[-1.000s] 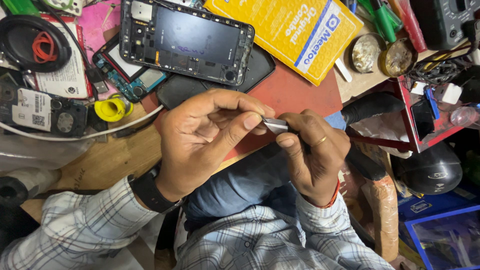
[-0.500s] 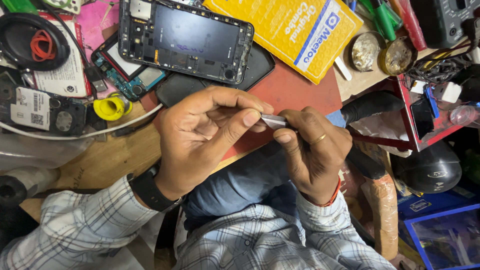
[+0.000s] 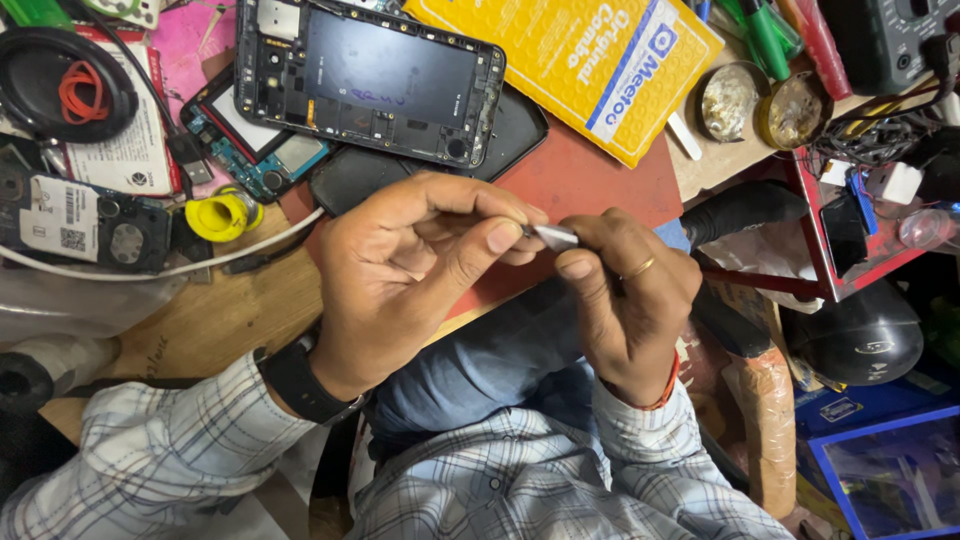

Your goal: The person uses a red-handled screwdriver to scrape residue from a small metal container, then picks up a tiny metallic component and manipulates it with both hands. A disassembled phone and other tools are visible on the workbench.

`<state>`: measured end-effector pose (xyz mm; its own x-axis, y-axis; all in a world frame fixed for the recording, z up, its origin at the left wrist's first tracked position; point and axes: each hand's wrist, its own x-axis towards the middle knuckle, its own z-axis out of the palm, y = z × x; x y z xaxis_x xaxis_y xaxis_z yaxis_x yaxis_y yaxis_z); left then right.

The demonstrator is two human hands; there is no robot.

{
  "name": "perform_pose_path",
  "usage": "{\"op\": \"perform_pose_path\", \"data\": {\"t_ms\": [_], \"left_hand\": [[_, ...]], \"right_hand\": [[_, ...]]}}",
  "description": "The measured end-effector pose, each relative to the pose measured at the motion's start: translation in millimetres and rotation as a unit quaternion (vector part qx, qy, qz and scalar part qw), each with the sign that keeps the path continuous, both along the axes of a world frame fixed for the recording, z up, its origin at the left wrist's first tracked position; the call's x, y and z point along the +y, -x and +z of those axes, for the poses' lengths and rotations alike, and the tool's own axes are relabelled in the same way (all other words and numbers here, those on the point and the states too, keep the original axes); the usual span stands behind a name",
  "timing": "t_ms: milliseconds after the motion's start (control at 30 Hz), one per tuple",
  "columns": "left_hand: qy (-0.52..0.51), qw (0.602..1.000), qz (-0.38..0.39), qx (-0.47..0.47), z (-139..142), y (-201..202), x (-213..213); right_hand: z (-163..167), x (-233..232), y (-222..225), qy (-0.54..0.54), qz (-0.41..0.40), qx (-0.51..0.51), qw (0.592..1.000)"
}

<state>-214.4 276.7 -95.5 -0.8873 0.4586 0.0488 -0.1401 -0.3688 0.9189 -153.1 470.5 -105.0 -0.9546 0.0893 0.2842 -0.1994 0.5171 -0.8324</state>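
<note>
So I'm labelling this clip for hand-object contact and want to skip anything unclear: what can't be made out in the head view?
- Small silvery piece: pinched between the left hand and right hand; the fingertips cover most of it, so its kind is unclear.
- Left hand's palm side: curled fingers hide whatever may be inside.
- Opened phone: top cut by the frame edge.
- Yellow padded envelope: top cut off.
- Circuit board: partly under the phone.

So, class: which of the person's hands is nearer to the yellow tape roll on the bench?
Left. The left hand lies just right of the yellow tape roll, with a small gap. The right hand is farther right, beyond the left hand, pinching a small metal piece.
</note>
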Motion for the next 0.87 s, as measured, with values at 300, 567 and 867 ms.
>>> {"op": "perform_pose_path", "data": {"t_ms": [300, 567, 867], "left_hand": [[0.011, 1.000, 0.004, -0.007, -1.3, -0.6, 0.0], [-0.014, 0.999, 0.000, -0.030, -2.1, -0.8, 0.7], [-0.008, 1.000, 0.000, -0.028, -3.2, -0.1, 0.8]], "right_hand": [[-2.8, 2.1, -3.4, -0.005, 0.010, 0.008, 1.000], [-2.7, -3.1, -3.9, 0.011, 0.002, -0.012, 1.000], [-3.1, -3.5, -6.8, 0.016, -0.011, -0.029, 0.999]]}}
